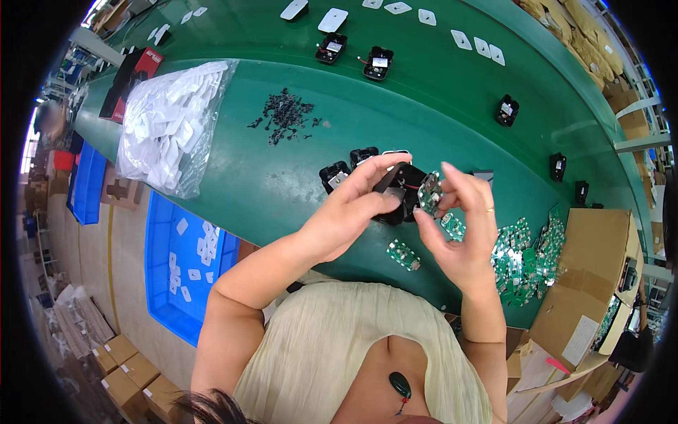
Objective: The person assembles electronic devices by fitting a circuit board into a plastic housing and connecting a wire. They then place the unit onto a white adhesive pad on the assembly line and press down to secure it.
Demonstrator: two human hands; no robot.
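My left hand (347, 208) is closed around a small black plastic housing (405, 177), with its inside turned toward my right hand. Between thumb and fingers, my right hand (462, 230) pinches a green circuit board (429, 193) at the housing's open side. A red wire shows inside the housing near the board. Beside my left hand sit more black housings (332, 174), partly hidden behind the fingers. One loose circuit board (403, 255) lies on the green bench below my hands, and another board (453, 226) is partly covered by my right hand.
A heap of circuit boards (524, 261) lies at right, against a cardboard box (583, 283). Small black parts (284, 116) and a clear bag of white pieces (173, 124) lie at left. Black housings (379, 63) and white covers (332, 20) sit on the far green belt. A blue bin (159, 297) stands lower left.
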